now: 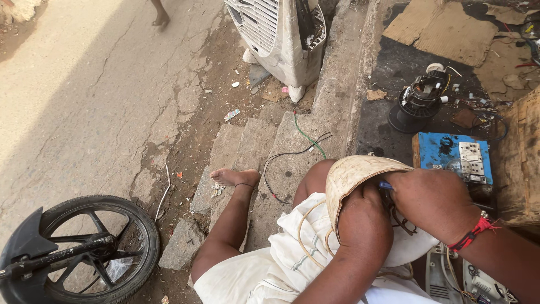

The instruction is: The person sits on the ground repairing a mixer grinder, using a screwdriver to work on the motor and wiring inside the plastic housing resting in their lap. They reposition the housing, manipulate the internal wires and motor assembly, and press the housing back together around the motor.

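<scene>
I sit on stone steps with a beige curved shell (354, 169) resting on my lap over a white round part (413, 253). My left hand (365, 222) is closed against the inner side of the shell and holds it. My right hand (430, 200), with a red thread at the wrist, grips a blue-handled tool (385, 184) that points in under the shell's rim. Thin dark wires (402, 222) hang between the two hands. The tool's tip is hidden.
A blue switchboard with sockets (439, 149) and a black motor (419, 101) lie on the ledge ahead. A wooden box (520, 157) stands to the right, a white cooler body (275, 34) up the steps, a wheel (84, 247) at lower left. Another person's foot (160, 19) is on the road.
</scene>
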Demonstrator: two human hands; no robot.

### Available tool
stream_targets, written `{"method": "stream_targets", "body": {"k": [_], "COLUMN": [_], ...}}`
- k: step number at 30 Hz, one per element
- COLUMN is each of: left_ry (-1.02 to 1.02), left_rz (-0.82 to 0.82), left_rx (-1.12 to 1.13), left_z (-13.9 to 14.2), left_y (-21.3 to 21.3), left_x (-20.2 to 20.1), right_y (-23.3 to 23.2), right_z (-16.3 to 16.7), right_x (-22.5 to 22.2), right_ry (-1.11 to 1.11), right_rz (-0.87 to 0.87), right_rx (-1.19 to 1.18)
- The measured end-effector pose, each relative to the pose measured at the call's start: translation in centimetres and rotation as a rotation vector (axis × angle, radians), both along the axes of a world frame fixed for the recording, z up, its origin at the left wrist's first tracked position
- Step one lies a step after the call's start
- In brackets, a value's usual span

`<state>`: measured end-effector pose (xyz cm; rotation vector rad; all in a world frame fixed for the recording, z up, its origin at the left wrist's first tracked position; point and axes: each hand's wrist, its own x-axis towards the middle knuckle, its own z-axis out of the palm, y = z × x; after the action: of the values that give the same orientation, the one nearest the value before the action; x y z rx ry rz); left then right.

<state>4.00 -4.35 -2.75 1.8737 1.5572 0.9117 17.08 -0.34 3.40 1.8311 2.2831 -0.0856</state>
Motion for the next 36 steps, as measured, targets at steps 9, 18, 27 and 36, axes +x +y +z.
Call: {"method": "stream_targets", "body": {"k": [9, 18, 27, 36], "left_ry": [0.015, 0.077, -0.001, -0.056], "left_rz": [-0.011, -0.060, -0.017, 0.022], "left_rx": [0.032, 0.012, 0.079, 0.058], "left_z": [-0.5, -0.8, -0.5, 0.0], "left_y": [0.3, 0.5, 0.6, -0.2], "left_x": [0.1, -0.2, -0.3, -0.5], "right_y": [-0.1, -0.4, 0.0, 0.0], "right_z": [-0.9, -1.3, -1.4, -1.3], "right_x": [-0.4, -0.6, -0.8, -0.7], "right_ry": [0.086, 0.199, 0.167, 0.197], "right_rz": [-0.076, -0.093, -0.009, 0.008], "right_rx": [0.010, 0.107, 0.152, 0.143]}}
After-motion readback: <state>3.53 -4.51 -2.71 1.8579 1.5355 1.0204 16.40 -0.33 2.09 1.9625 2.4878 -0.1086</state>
